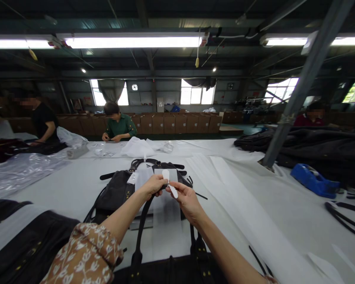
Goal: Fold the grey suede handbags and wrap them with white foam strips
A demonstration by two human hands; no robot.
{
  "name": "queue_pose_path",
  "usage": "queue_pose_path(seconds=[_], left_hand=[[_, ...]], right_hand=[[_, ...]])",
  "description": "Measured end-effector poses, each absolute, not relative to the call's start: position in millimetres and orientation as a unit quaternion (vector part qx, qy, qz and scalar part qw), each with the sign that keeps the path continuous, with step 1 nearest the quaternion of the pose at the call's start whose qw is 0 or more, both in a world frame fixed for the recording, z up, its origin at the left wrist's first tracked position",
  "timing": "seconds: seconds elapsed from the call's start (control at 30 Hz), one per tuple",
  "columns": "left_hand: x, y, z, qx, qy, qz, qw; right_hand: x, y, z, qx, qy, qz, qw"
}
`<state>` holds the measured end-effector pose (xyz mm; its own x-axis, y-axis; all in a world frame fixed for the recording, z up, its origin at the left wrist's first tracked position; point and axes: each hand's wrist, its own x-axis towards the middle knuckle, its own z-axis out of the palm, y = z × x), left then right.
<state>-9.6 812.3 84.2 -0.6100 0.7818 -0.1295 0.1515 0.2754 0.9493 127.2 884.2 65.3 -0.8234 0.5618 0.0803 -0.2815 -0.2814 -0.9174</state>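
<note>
Both forearms stretch forward; the left hand point(153, 186) and right hand point(187, 200) meet above the black bag point(115, 193), each grip pinching the white strip point(166, 174).

Blue tape dispenser point(312, 179), cardboard boxes point(177, 123)

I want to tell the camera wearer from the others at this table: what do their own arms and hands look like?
The left arm wears a rust-brown sleeve printed with small white flowers, ending near the elbow. The right forearm is unsleeved. The left hand and right hand are bare: no gloves, rings or watch visible.
</note>
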Motion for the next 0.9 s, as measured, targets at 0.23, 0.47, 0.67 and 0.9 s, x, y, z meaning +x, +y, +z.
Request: queue_pose_path(seconds=[0.23, 0.47, 0.67, 0.9], left_hand=[[-7.6, 826.0, 99.7, 0.338, 0.69, 0.593, 0.239], [0.5, 825.7, 117.3, 0.309, 0.688, 0.616, 0.227], [8.7, 822.2, 116.5, 0.324, 0.679, 0.62, 0.222], [14.2, 823.7, 96.8, 0.368, 0.664, 0.635, 0.148]], right_hand=[[107.2, 906.9, 80.9, -0.168, -0.555, 0.748, 0.322], [94.4, 907.3, 92.3, -0.192, -0.563, 0.754, 0.279], [93.7, 904.1, 96.8, -0.242, -0.589, 0.724, 0.265], [87.4, 901.2, 92.0, -0.289, -0.586, 0.683, 0.328]])
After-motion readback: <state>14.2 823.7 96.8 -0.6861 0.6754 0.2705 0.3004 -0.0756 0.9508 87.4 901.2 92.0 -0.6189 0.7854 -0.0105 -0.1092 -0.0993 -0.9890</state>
